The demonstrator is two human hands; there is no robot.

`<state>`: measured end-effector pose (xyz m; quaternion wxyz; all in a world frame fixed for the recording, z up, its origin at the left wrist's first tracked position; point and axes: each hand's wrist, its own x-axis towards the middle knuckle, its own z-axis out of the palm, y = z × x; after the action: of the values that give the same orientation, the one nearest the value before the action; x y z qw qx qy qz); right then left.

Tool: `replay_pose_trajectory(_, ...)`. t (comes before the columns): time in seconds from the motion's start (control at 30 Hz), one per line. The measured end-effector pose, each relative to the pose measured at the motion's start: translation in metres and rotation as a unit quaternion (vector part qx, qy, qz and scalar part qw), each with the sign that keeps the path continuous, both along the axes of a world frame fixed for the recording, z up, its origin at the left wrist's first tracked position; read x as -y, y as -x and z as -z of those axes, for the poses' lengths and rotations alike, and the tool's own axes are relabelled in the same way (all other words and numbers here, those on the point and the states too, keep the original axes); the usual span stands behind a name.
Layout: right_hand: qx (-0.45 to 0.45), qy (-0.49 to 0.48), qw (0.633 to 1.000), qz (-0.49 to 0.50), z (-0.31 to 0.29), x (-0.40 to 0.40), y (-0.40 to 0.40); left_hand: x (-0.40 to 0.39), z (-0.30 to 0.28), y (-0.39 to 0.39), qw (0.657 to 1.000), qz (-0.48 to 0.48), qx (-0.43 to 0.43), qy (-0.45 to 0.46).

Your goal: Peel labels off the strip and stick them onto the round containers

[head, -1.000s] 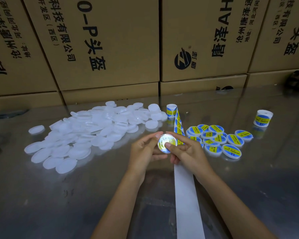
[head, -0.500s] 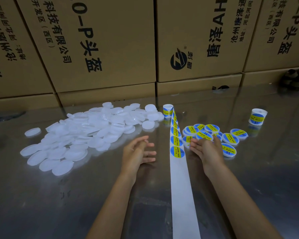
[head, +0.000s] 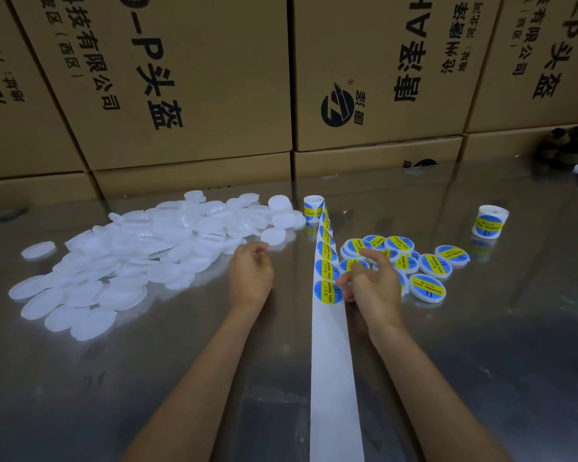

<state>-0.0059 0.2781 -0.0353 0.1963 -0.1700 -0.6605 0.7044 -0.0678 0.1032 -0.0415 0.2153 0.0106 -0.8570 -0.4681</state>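
Note:
A white backing strip [head: 331, 361] runs from a label roll [head: 313, 208] toward me, carrying blue-and-yellow round labels. The nearest label [head: 326, 292] lies at the strip's peeled end. My right hand [head: 374, 285] sits just right of it, thumb and fingertips touching the label's right edge. My left hand [head: 251, 271] hovers with loosely curled fingers and nothing in it, at the near edge of a pile of plain white round containers [head: 141, 251]. Labelled containers [head: 427, 265] lie grouped behind and to the right of my right hand.
The work surface is a shiny metal table [head: 147, 378]. A second label roll [head: 489, 221] stands at the right. Stacked cardboard boxes [head: 197, 95] wall off the back. A lone white container [head: 38, 250] lies at far left.
A second ago both hands held a labelled container. It was put down on the right; now my right hand has come to the strip's nearest label and my left has moved toward the white pile.

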Motion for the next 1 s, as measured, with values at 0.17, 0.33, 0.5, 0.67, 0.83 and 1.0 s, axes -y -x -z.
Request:
replay_pose_trajectory(0.17,-0.007,-0.155,0.988,0.008,0.007,0.007,0.011,-0.009,-0.002,0.044,0.978,0.025,-0.022,0.204)
replay_pose_trajectory(0.33,-0.005,-0.2,0.98,0.013,0.014,0.008,0.02,-0.006,0.001,0.07,0.948,0.028,-0.008,0.317)
replay_pose_trajectory(0.5,-0.007,-0.219,0.976,0.009,0.015,0.008,0.021,-0.005,-0.001,0.064,0.962,0.009,-0.077,0.263)
replay_pose_trajectory(0.67,-0.024,-0.285,0.958,-0.011,0.008,0.006,0.017,-0.003,-0.004,0.042,0.994,-0.016,-0.083,0.071)
replay_pose_trajectory(0.83,-0.025,-0.408,0.91,-0.066,0.012,0.002,0.013,0.006,-0.004,0.015,0.987,-0.017,-0.001,-0.162)
replay_pose_trajectory(1.0,0.012,-0.476,0.87,-0.128,0.014,0.004,0.002,0.016,-0.003,-0.011,0.95,0.034,0.054,-0.305)
